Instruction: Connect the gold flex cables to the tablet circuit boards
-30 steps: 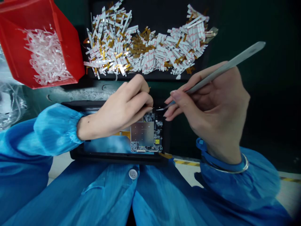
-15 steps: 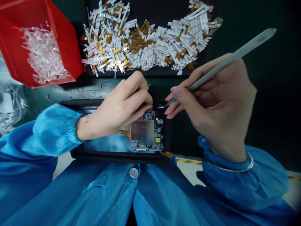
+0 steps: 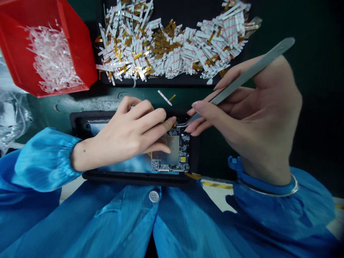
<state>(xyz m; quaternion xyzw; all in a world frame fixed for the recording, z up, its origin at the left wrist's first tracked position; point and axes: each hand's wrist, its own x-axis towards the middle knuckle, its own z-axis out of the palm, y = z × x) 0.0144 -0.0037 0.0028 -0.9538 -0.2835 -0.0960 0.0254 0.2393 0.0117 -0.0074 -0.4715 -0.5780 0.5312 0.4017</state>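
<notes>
My right hand [image 3: 258,107] is closed on metal tweezers [image 3: 249,70]. Their bent tips reach the upper edge of a green-and-black circuit board [image 3: 184,147] with a silver shield plate. This board sits at the right end of an open tablet-like device [image 3: 129,163], which lies in a black frame [image 3: 107,176]. My left hand [image 3: 134,130] rests over the device, palm down, thumb apart from the fingers. Its index fingertip touches the board's upper edge beside the tweezer tips, where a bit of amber film shows. Just above lies one white-and-amber flex strip [image 3: 165,98].
Many flex strips [image 3: 172,64] are heaped on a black tray [image 3: 182,12] at the back. A red bin [image 3: 80,53] at the left holds curly white liner scraps [image 3: 53,61]. Clear plastic bags [image 3: 12,118] lie at the left edge of the green work surface [image 3: 94,102].
My left hand has gone from a pinch to spread fingers, with the index fingertip down at the board's edge. A loose strip now shows above it. The tweezers have turned slightly, tips at the board.
</notes>
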